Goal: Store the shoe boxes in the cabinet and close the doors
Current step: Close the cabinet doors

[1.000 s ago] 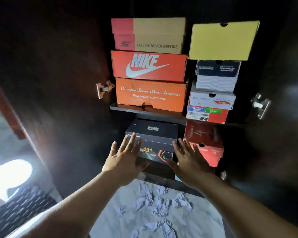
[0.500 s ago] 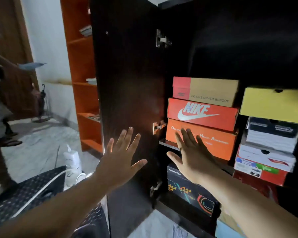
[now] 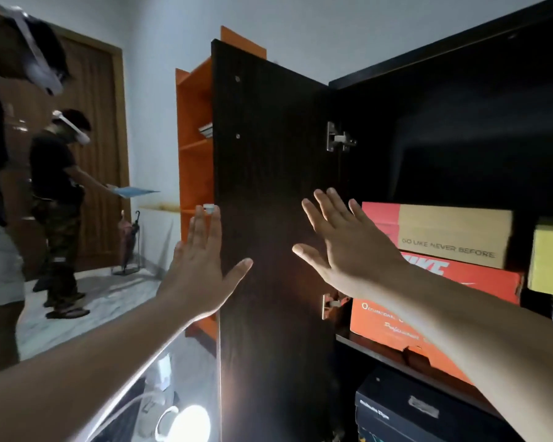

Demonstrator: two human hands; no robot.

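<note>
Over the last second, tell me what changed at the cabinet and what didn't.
Both hands left the black shoe box on the lower shelf and rose, swinging left: the left hand now reaches the free edge of the open left door, and the right hand is spread before its inner face. Both stay open, holding nothing. The stacked boxes are unmoved, and the door is still open.

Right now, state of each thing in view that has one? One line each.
left cabinet door: open, swung out edge-on.
left hand: open, fingers straight, at the door's outer edge; contact unclear.
right hand: open, fingers spread, in front of the door's inner face.
shoe boxes: lids on, stacked on the shelf.
black box: lid on, below the shelf.
upper hinge: folded out, door open.
</note>
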